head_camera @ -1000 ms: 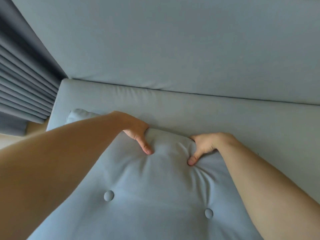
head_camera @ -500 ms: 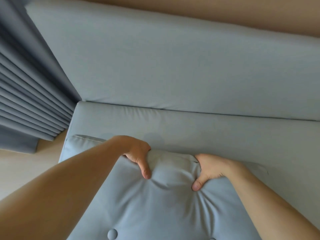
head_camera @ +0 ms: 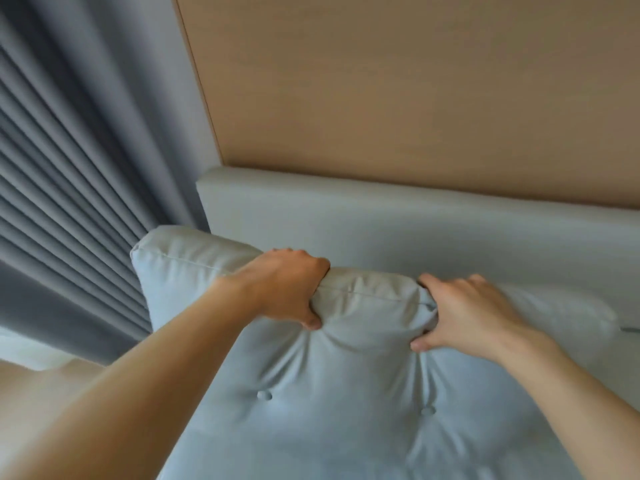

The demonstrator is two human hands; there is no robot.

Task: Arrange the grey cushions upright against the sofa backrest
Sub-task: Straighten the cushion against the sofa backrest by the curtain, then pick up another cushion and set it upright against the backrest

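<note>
A large grey cushion (head_camera: 346,393) with two fabric buttons fills the lower middle of the view, raised so its top edge stands in front of the grey sofa backrest (head_camera: 415,220). My left hand (head_camera: 287,289) grips that top edge left of centre, fingers over the seam and thumb pressed into the front. My right hand (head_camera: 464,317) grips the same edge to the right, thumb on the front face. The fabric bunches between my hands. The sofa seat is hidden behind the cushion.
Pleated grey curtains (head_camera: 76,202) hang at the left, right beside the sofa's end. A tan wall panel (head_camera: 415,81) rises above the backrest. A strip of light floor (head_camera: 31,393) shows at the lower left.
Both hands have lifted the cushion from lying on the seat up towards the backrest. The view has tilted upward, so the wall above the backrest now shows and the seat is out of sight.
</note>
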